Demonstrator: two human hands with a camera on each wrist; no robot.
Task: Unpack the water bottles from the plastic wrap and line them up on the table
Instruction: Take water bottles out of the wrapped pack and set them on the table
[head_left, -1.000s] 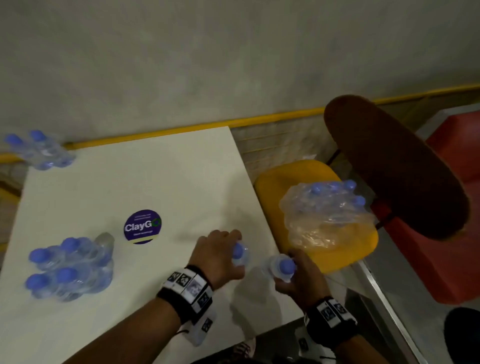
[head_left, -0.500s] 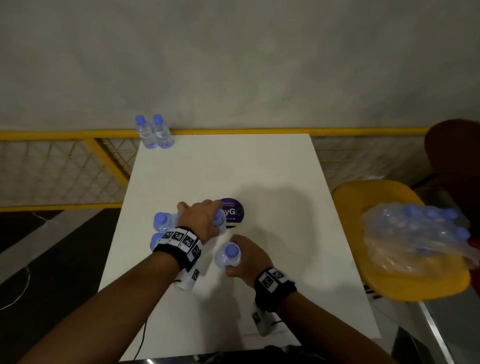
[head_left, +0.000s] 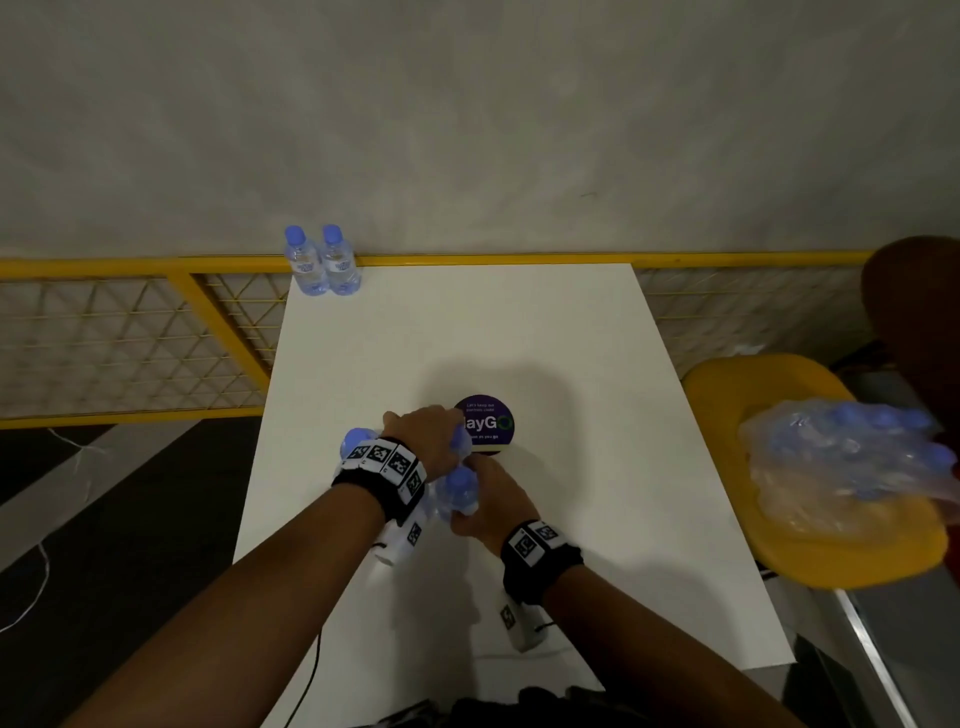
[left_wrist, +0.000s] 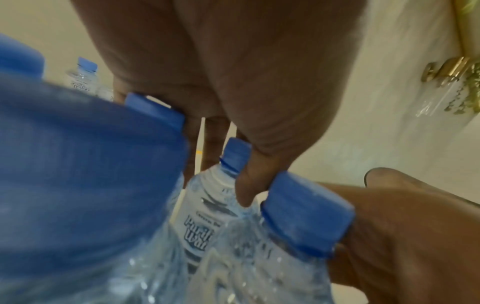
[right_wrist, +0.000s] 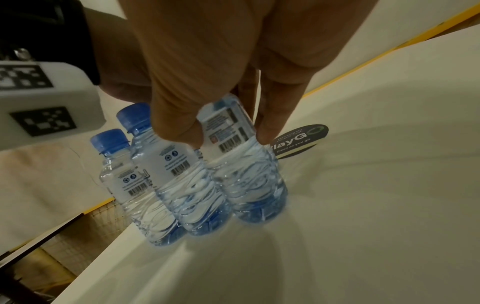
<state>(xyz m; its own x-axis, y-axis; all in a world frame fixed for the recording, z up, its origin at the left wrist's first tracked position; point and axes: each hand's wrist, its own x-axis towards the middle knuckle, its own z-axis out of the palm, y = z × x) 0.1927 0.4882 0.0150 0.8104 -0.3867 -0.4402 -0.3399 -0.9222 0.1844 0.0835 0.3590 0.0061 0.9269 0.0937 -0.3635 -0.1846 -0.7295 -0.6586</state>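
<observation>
My left hand (head_left: 439, 441) grips a blue-capped water bottle (left_wrist: 207, 205) by its neck, beside the round sticker (head_left: 488, 423). My right hand (head_left: 480, 512) holds a second water bottle (right_wrist: 244, 164) round its label between thumb and fingers, its base down at the table (head_left: 571, 364). Both bottles stand against a cluster of loose bottles (right_wrist: 171, 174), partly hidden under my left wrist in the head view. Two more bottles (head_left: 322, 262) stand side by side at the table's far left corner. The plastic-wrapped pack (head_left: 852, 457) lies on the yellow chair (head_left: 852, 556) to the right.
A yellow rail with mesh (head_left: 130, 343) runs behind and to the left of the table, against a grey wall. A brown chair back (head_left: 919, 322) rises at the far right. A cable (head_left: 311, 670) hangs over the table's near edge.
Both hands carried their bottles from the table's right edge, near the chair, leftward to the loose cluster. The head view swung left, bringing the far bottles into sight.
</observation>
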